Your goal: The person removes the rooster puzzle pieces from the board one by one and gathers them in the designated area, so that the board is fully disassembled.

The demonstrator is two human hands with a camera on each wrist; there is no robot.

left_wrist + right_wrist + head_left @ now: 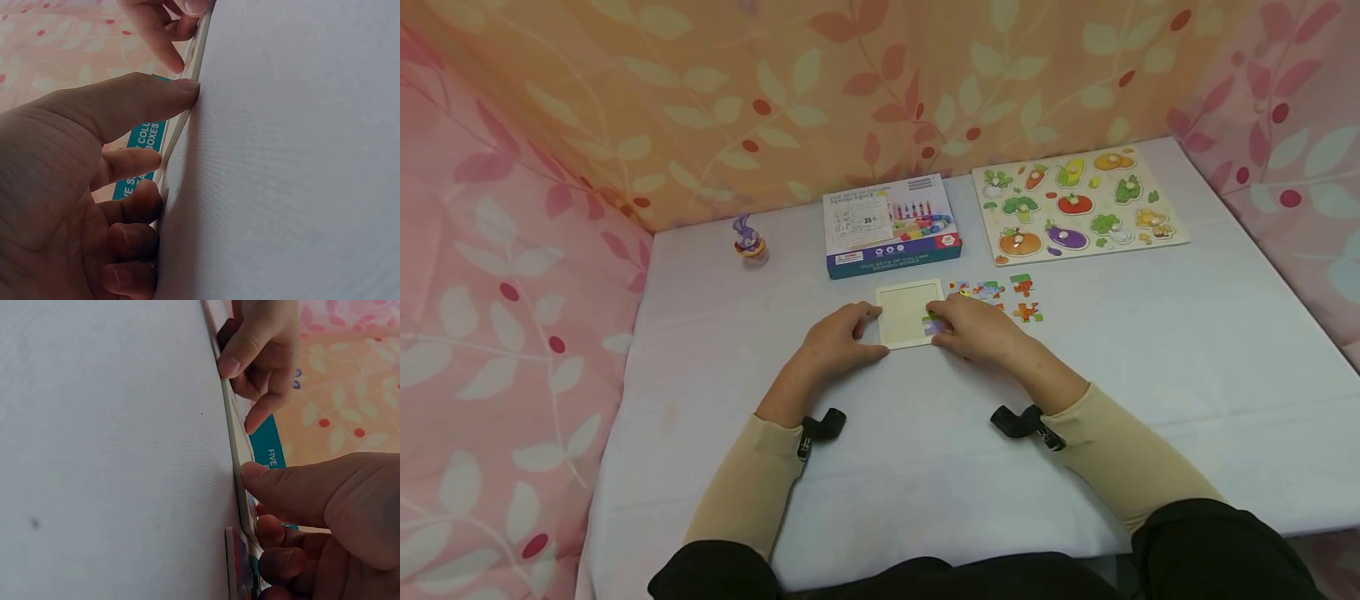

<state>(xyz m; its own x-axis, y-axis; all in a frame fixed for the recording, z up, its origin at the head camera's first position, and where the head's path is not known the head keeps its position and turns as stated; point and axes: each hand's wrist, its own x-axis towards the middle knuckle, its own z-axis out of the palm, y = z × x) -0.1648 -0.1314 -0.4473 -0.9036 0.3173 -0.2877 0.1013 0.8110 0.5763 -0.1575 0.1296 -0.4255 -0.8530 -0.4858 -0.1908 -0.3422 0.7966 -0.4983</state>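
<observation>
A pale square puzzle tray [904,312] lies flat on the table between both hands. One green and purple puzzle piece [932,326] sits in its lower right corner. My left hand [842,340] holds the tray's left side, thumb at the near corner and index finger farther up the edge. From the right, my right hand [981,329] grips the tray, its thumb [275,484] on the near edge and its fingers curled by the right side, partly over the inside piece. Beyond that hand lie several loose colourful puzzle pieces [1023,285], some partly hidden by it.
Behind the tray lies a teal and white game box [891,225]. A wooden vegetable puzzle board [1078,204] lies at the back right, and a small purple figurine [749,242] stands at the back left. Floral curtains [880,92] border the white table [715,358].
</observation>
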